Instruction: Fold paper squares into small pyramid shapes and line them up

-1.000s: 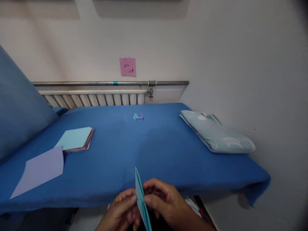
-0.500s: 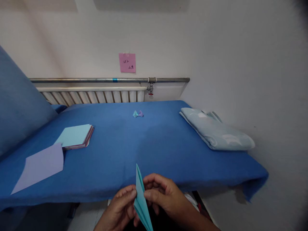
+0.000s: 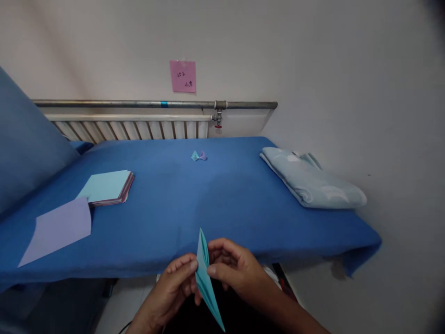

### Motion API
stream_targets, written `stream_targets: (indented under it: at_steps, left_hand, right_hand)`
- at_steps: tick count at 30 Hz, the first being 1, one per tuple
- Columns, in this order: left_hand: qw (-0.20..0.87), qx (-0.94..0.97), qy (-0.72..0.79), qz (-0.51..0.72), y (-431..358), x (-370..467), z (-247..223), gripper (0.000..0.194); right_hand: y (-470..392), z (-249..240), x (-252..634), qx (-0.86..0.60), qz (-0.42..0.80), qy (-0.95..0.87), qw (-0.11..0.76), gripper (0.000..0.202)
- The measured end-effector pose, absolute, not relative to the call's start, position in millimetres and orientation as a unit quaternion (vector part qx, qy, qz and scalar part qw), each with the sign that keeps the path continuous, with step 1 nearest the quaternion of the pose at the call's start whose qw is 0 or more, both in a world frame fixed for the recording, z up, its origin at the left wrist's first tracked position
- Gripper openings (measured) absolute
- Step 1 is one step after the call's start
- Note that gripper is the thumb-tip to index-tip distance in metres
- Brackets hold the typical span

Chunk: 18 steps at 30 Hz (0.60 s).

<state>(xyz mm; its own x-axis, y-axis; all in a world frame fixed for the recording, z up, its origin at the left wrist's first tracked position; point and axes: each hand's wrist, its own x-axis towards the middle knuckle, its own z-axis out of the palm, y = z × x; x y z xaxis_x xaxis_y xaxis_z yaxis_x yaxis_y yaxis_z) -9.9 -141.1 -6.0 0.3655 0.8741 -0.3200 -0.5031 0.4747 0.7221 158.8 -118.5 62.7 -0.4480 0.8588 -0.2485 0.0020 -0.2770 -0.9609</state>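
Observation:
A folded sheet of turquoise paper (image 3: 207,290) is held at the near edge of the blue-covered table. It is creased into a long pointed shape with layered pleats, one tip up and the other towards me. My left hand (image 3: 177,283) pinches its left side with the thumb in front. From the right, my right hand (image 3: 236,269) grips it, thumb on the near face and fingers behind, partly hidden. Farther back on the cloth lies a small folded paper bow (image 3: 199,156), half turquoise and half purple.
A stack of coloured paper (image 3: 106,186) sits on the left of the blue cloth (image 3: 156,199), with a loose purple sheet (image 3: 64,229) overlapping its corner. A folded pale blanket (image 3: 314,181) lies at the right. Behind are a radiator (image 3: 139,129), a metal pipe (image 3: 121,104) and a pink note (image 3: 182,76).
The whole scene sits slightly higher in view as the camera tilts down. The pleats of the turquoise paper look a little more spread near its upper tip. Both hands keep their grip.

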Motion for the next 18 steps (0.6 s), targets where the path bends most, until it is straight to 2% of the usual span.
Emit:
stream_targets:
  at_steps: [9, 18]
  left_hand:
    - [0.731, 0.336, 0.411, 0.427, -143, -10, 8, 0.022]
    - [0.688, 0.428, 0.435, 0.393, -147, -10, 30, 0.036]
  right_hand:
    - [-118, 57, 160, -0.444, 0.634, -0.542, 0.328, 0.036]
    - [-118, 51, 158, -0.429, 0.612, -0.583, 0.318, 0.025]
